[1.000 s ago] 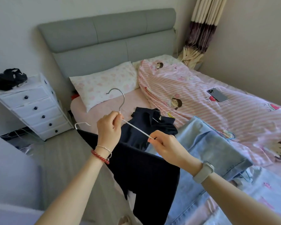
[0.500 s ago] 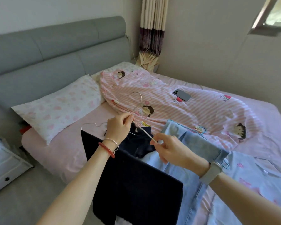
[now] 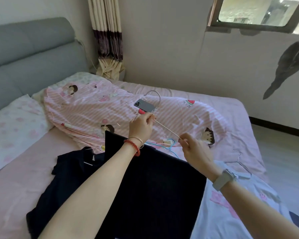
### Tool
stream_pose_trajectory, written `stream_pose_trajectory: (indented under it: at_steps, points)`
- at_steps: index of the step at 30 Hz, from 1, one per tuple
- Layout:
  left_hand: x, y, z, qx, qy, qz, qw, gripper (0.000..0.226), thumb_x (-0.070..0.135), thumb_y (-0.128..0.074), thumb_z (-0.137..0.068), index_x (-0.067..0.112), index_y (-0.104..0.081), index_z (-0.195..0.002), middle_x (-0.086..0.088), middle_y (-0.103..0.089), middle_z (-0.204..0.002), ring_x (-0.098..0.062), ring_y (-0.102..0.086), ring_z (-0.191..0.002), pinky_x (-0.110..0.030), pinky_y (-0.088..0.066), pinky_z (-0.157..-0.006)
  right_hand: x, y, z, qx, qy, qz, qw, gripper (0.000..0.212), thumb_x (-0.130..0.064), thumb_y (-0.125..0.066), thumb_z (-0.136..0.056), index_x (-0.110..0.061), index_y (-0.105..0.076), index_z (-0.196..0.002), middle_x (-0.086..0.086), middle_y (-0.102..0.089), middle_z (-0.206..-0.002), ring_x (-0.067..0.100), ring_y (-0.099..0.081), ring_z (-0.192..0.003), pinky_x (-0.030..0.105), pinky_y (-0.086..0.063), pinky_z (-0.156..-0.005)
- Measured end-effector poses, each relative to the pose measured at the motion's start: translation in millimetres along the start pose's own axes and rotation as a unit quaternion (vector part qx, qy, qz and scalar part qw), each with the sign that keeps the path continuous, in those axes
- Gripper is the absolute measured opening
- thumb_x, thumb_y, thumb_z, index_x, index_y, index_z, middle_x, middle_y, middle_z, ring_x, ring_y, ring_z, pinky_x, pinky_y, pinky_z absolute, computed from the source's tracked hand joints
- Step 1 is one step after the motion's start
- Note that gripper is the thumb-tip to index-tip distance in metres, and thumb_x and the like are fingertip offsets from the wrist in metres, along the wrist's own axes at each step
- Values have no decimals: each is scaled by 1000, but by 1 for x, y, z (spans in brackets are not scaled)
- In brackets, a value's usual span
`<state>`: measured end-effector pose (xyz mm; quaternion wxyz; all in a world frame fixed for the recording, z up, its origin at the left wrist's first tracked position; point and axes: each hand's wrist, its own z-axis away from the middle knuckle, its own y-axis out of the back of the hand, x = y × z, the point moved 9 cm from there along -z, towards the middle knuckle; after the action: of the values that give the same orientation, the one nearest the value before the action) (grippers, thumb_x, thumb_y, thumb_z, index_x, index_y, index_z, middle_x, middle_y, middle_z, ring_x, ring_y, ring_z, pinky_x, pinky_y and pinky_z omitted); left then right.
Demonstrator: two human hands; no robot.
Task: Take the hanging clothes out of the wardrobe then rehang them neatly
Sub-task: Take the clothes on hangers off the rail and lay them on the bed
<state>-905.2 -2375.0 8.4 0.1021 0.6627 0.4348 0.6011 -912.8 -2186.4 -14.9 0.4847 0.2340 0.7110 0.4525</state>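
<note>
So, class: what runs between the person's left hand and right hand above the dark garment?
In the head view, a thin wire hanger spans from the left hand to the right hand; both pinch it.

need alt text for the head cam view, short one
Both hands, left hand and right hand, hold a thin wire hanger with a dark garment hanging from it, above a bed strewn with clothes, a phone and a pink striped quilt.

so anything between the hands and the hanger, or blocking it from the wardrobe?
Nothing between them: the left hand and right hand both already pinch the wire hanger, with dark trousers draped over it, held above the bed. The wardrobe is not in view, so that path cannot be judged.
</note>
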Motion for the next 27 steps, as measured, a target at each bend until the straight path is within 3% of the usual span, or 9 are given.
stream_pose_trajectory:
  at_steps: [3, 7, 9, 12, 14, 21, 23, 25, 27]
  points:
    - [-28, -56, -10, -38, 41, -62, 997, 37, 24, -43, -96, 15, -48, -132, -10, -51, -133, -30, -43, -124, -40, -33, -103, 50, -40, -35, 6, -23, -8, 1000, 23, -23, -35, -99, -13, -52, -110, 15, -67, -86, 35, -61, -83, 34, -30, -58]
    - [-98, -114, 37, -142, 113, -134, 974, 54, 32, -39, -97, 19, -23, -146, -8, -24, -151, -25, -23, -138, -41, -22, -111, 106, -98, -71, -20, -68, -26, 997, 28, -21, -34, -99, -8, -51, -118, 21, -66, -99, 38, -60, -90, 38, -38, -65]
    - [-136, -132, 70, -207, 164, -183, 947, 57, 38, -36, -97, 24, -14, -147, -5, -14, -155, -25, -13, -141, -46, -16, -113, 124, -123, -85, -62, -68, 9, 996, 33, -20, -34, -99, -13, -44, -129, 16, -58, -121, 34, -51, -110, 39, -39, -81]
    - [-170, -138, 104, -255, 226, -224, 913, 58, 39, -34, -97, 28, -8, -147, -5, -3, -156, -26, -1, -143, -49, -8, -115, 134, -146, -97, -136, -54, 106, 984, 51, -26, -33, -98, -23, -14, -145, 4, -27, -149, 26, -22, -137, 49, -23, -105]
    - [-176, -130, 112, -239, 236, -251, 908, 57, 37, -34, -97, 27, -8, -147, -5, -2, -156, -26, 1, -143, -49, -7, -114, 125, -152, -92, -147, -46, 99, 983, 54, -26, -32, -97, -21, -10, -146, 1, -16, -154, 25, -11, -142, 49, -16, -110]
    - [-158, -43, 128, -112, 170, -359, 911, 53, 31, -34, -98, 25, -16, -147, -3, -13, -155, -21, -8, -143, -47, -9, -113, 8, -176, -21, -161, 83, -15, 983, 49, -25, -32, -98, -15, -23, -145, 3, -22, -153, 22, -12, -143, 42, -17, -116]
    - [-150, -3, 145, -57, 154, -360, 918, 50, 26, -45, -94, 20, -32, -143, -8, -30, -149, -26, -24, -139, -51, -20, -110, -35, -177, 7, -168, 123, -36, 977, 47, -25, -32, -99, -16, -25, -145, 1, -24, -152, 21, -13, -143, 41, -16, -116]
    - [-144, 47, 177, 12, 140, -369, 919, 46, 20, -59, -85, 13, -52, -129, -13, -52, -133, -31, -48, -124, -56, -37, -97, -87, -175, 40, -169, 177, -57, 968, 45, -24, -32, -99, -16, -29, -143, 0, -28, -151, 20, -15, -143, 40, -15, -117]
    - [-143, 98, 225, 63, 161, -375, 911, 39, 20, -60, -81, 11, -60, -119, -12, -61, -121, -31, -58, -113, -55, -48, -87, -140, -174, 80, -172, 241, -77, 952, 43, -23, -33, -98, -15, -34, -141, -1, -33, -148, 19, -19, -142, 39, -16, -116]
